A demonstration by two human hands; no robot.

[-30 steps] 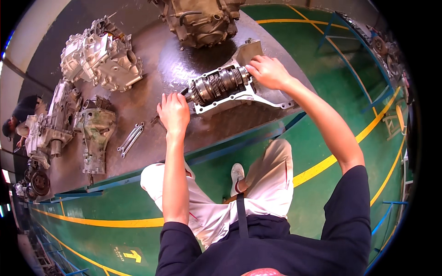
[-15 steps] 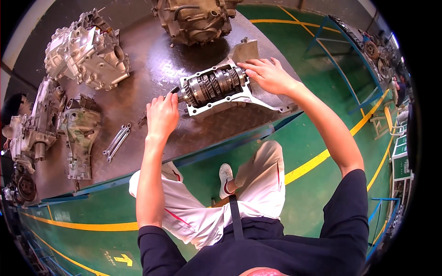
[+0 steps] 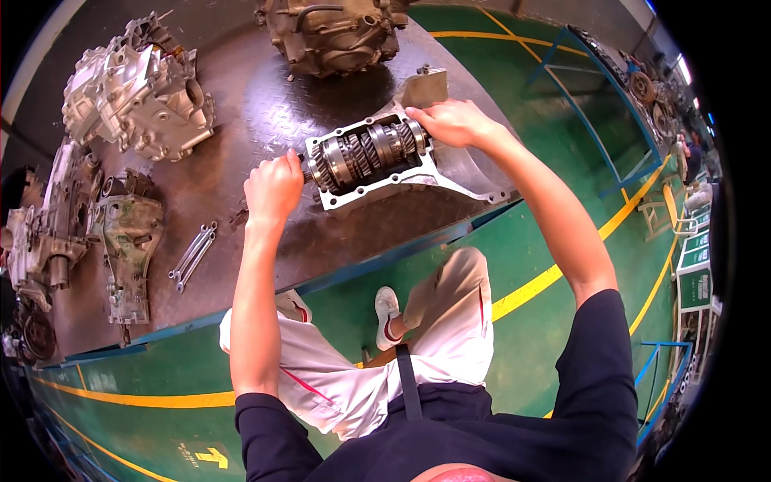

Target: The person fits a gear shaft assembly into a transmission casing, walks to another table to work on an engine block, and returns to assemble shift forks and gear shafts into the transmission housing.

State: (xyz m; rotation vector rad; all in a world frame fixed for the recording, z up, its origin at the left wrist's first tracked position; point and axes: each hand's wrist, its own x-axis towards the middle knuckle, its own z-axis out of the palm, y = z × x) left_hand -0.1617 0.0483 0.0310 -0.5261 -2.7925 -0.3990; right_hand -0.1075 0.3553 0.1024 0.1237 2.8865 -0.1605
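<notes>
An open transmission housing (image 3: 331,199) of pale metal lies on the workbench with its cavity facing up. Inside it sits a gear shaft (image 3: 353,157) with several gears and synchronizer rings in a row. My left hand (image 3: 273,189) is closed round the shaft's thin end where it sticks out at the left. At the right end, my right hand (image 3: 456,124) has its thumb on the bearing end of the shaft. Its other fingers are curled and partly hidden behind the hand.
A brown gearbox (image 3: 333,36) stands behind the housing. Silver casings (image 3: 144,92) and a dirty smaller casing (image 3: 127,249) fill the left side. Several wrenches (image 3: 193,255) lie near the bench's front edge (image 3: 321,281). A blue-framed rack (image 3: 590,104) stands across the green floor (image 3: 482,64).
My right hand's fingers have gone from stretched out to curled, with the thumb pressed on the shaft end. My left hand has tightened round the other end. The view has shifted slightly.
</notes>
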